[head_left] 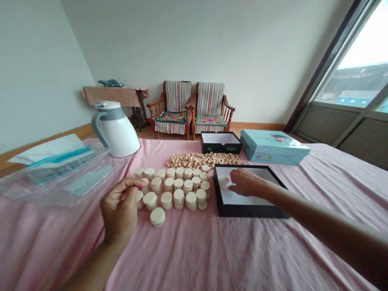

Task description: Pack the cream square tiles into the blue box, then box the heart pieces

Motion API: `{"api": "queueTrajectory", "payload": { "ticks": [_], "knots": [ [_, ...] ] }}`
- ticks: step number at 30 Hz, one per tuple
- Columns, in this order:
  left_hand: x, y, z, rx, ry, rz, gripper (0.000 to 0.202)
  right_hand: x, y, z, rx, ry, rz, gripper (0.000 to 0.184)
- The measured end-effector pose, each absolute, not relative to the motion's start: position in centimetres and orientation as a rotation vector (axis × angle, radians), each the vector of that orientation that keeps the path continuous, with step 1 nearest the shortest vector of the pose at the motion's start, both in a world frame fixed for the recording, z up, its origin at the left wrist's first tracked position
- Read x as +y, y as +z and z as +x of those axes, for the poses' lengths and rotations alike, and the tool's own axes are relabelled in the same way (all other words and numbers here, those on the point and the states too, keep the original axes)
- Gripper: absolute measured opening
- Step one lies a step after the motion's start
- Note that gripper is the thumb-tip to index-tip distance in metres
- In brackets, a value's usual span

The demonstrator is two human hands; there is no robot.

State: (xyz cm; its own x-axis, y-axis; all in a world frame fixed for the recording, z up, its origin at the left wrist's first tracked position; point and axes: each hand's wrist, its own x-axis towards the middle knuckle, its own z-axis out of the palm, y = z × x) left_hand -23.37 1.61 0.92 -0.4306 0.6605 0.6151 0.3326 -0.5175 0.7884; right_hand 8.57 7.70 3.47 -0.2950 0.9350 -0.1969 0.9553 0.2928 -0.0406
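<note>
Several short stacks of round pale wooden discs (178, 197) stand in rows on a pink cloth (188, 250). My left hand (119, 208) is at the left end of these rows, thumb and index finger curled together beside the leftmost stacks; whether a disc is between them is hidden. One small stack (157, 216) sits in front of the others. Over a shallow black box lid with a white inside (248, 210), my right hand (247, 182) reaches in from the right with its fingers apart. A single, slightly blurred disc (223, 182) shows just left of its fingertips.
Behind the stacks lies a heap of small wooden beads (197, 161). A black box (221, 141) and a light blue box (274, 149) stand at the back right. To the left are a white jug (119, 133) and clear plastic bags (69, 173). Two chairs (178, 101) are beyond.
</note>
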Motion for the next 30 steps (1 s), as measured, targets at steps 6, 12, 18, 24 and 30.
{"api": "queueTrajectory", "payload": {
  "ticks": [6, 12, 18, 24, 30],
  "knots": [
    [-1.7, 1.7, -20.6, 0.949, 1.724, 2.529, 0.021, 7.8, 2.8, 8.6, 2.253, -0.609, 1.839, 0.015],
    [-4.7, 0.1, -17.1, 0.546, 0.956, 3.031, 0.022, 9.1, 1.5, 7.8, 2.095, -0.922, 2.008, 0.022],
    [-4.2, -0.8, -16.7, 0.562, 0.754, 3.025, 0.021, 9.2, 1.6, 7.5, 1.969, -1.192, 2.144, 0.021],
    [-4.2, -0.9, -16.7, 0.562, 0.742, 2.972, 0.019, 9.8, 1.6, 7.1, 1.953, -1.321, 2.178, 0.018],
    [-3.8, -1.5, -16.6, 0.521, 0.697, 2.936, 0.020, 11.2, 1.1, 6.7, 1.971, -1.349, 2.203, 0.020]
  ]
}}
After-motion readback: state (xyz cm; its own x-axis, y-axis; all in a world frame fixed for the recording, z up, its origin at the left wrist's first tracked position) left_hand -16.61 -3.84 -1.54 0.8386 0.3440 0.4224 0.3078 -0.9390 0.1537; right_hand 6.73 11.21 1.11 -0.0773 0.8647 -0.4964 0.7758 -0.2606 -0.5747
